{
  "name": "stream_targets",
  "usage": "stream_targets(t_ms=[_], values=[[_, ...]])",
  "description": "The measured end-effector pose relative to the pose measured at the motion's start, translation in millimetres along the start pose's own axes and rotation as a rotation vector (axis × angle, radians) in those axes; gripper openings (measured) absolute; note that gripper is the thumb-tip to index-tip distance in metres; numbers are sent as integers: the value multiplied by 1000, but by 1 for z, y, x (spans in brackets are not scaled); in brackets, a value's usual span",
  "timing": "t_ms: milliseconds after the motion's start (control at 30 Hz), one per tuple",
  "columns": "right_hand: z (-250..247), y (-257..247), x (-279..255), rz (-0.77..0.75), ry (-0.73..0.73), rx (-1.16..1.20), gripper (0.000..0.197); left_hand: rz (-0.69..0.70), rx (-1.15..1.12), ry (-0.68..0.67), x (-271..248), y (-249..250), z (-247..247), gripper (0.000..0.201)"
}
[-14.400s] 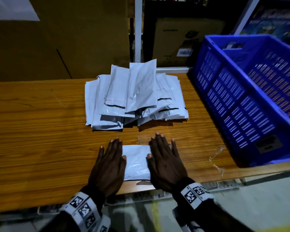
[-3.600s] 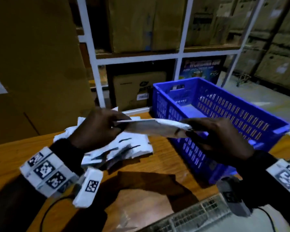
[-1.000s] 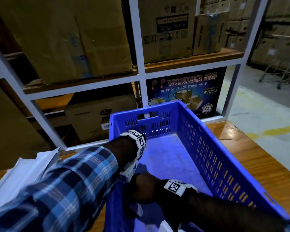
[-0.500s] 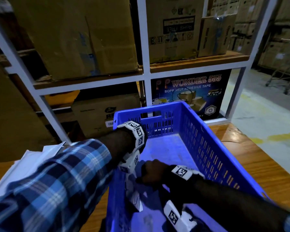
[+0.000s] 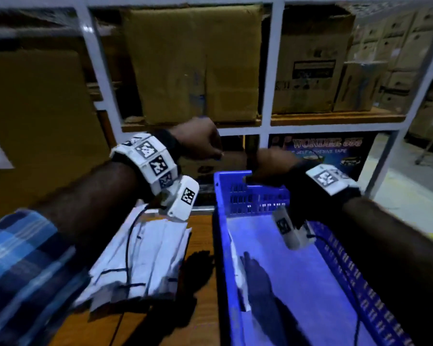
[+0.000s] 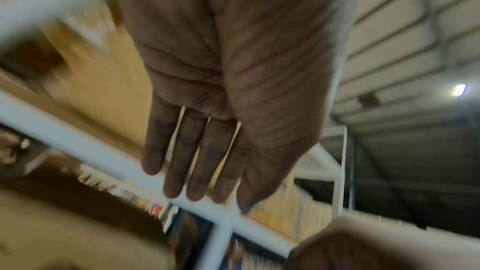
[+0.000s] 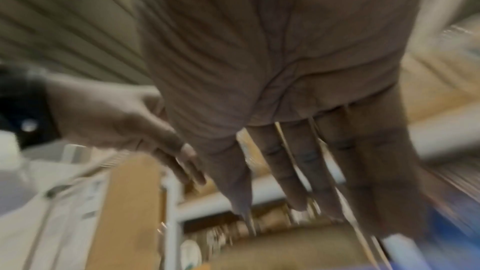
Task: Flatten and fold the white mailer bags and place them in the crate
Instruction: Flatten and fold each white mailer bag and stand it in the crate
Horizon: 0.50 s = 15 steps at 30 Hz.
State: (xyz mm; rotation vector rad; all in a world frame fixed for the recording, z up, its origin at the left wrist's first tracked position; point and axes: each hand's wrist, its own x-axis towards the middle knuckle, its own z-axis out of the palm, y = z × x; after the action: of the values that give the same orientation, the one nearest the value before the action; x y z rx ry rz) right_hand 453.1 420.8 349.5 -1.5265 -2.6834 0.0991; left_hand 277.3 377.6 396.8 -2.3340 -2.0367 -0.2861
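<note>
Folded white mailer bag (image 5: 239, 275) against blue crate (image 5: 219, 245) left wall, loose white mailer pile (image 5: 145, 260) beside crate

I'm seeing a white metal shelving rack (image 5: 265, 71) holding brown cardboard boxes (image 5: 198, 63), dim warehouse bg; grey concrete floor (image 5: 405, 186) showing at right, a ceiling lamp (image 6: 459, 89) glowing overhead.

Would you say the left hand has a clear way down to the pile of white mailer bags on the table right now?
Probably yes. The left hand is open, holds nothing, and hangs above the pile of white mailer bags, with only its own wrist camera cable between them.
</note>
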Motion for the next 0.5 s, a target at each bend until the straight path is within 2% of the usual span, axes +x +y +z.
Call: stream_targets(t_ms=[133,233,400,500], values=[[-38,-83,-29,-53,148,-42,43,-34,-71,173,-71,-57,-31,22],[-45,-153,-47,-73,183,-2,47,-28,-122,273,-125,-99,-40,19],[-12,-256,-51,-136,148,-65,42,-80,-232,289,-208,-170,-32,17],[18,-287,-51,-172,78,-96,40,-178,-292,241,-249,-213,-8,25]])
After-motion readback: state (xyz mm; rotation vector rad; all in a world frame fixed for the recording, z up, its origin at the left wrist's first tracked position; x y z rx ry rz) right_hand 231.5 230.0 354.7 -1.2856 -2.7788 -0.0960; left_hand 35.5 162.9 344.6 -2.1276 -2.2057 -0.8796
